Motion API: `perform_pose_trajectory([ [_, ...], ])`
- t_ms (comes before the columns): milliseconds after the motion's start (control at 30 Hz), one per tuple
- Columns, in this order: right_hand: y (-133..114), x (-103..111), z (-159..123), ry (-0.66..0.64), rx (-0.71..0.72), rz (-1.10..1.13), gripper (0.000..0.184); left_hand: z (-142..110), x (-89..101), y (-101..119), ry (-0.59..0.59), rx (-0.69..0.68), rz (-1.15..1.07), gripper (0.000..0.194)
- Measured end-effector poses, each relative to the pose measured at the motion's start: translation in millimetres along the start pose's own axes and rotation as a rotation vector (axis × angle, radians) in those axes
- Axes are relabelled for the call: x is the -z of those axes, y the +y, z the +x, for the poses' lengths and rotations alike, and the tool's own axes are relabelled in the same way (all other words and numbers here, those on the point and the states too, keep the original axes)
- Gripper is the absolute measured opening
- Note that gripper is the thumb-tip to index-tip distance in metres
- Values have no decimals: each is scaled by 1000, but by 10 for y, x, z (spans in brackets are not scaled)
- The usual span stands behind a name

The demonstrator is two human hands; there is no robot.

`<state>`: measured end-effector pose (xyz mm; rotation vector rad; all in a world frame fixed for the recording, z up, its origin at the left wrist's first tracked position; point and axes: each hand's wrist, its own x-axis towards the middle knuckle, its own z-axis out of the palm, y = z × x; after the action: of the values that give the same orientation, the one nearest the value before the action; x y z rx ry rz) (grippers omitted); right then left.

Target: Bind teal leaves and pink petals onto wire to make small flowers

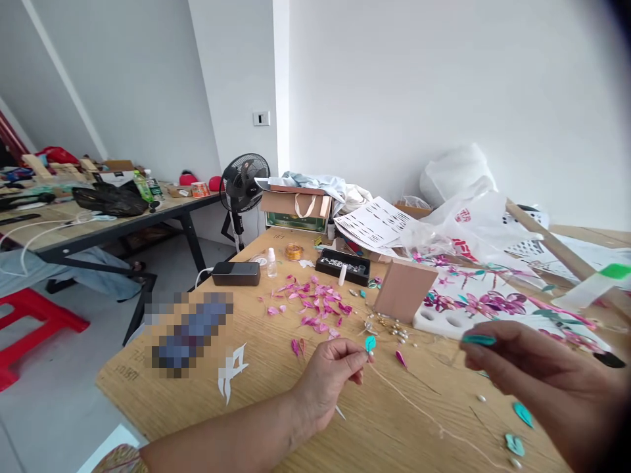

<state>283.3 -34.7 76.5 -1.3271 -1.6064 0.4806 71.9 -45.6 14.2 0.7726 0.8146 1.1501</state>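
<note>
My left hand (335, 374) is closed in a pinch at the base of a small turquoise leaf (371, 343) with a white bead beside it. From that pinch a pale thread (419, 412) trails across the wood toward the lower right. On the right, my right hand (537, 374) pinches another turquoise leaf (479, 339) between thumb and fingers, held above the table. Below it lie a loose turquoise leaf (523, 414), a turquoise leaf pair (514, 445) and a white bead (482, 398). A magenta petal on a wire (401, 359) rests between my hands.
Pink petals (315, 305) are scattered mid-table, near gold and pearl beads (392, 327). Behind them stand a black tray (342, 266), a small bottle (271, 263) and a brown board (405, 290). White paper cutouts (233, 373) lie at left. A fan (244, 184) stands beyond the table.
</note>
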Motion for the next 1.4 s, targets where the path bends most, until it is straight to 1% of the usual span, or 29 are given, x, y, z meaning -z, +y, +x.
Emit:
perform_pose_trajectory([
  [67,-263,-226,-20,-142,-19,105,14,9,8,6,5,-4,-10,19],
  [133,-362,-413,-51,-227,-41,180,14,19,20,4,15,-9,-25,20],
  [200,-307,-561,-100,-255,-7,213,13,29,33,-3,21,-21,-33,20],
  [267,-163,-674,-162,-242,55,215,11,38,47,-12,20,-34,-29,20],
  [367,51,-794,-254,-209,105,184,8,48,65,-25,19,-30,-23,20],
  [467,137,-873,-313,-200,182,166,7,54,75,-38,18,-14,-41,21],
  [600,119,-932,-336,-152,308,147,9,49,75,-51,-13,-5,-81,21],
  [700,119,-946,-333,-122,343,128,10,43,76,-48,-10,9,-93,21],
  [833,158,-958,-326,-114,380,114,12,39,80,-40,-16,20,-112,21],
  [933,188,-965,-330,-113,384,97,13,34,82,-40,-16,27,-136,21],
  [1133,222,-947,-358,-86,340,84,8,31,75,-48,-22,60,-170,22],
  [1400,214,-946,-371,-43,367,9,9,41,80,-61,-26,65,-168,26],
])
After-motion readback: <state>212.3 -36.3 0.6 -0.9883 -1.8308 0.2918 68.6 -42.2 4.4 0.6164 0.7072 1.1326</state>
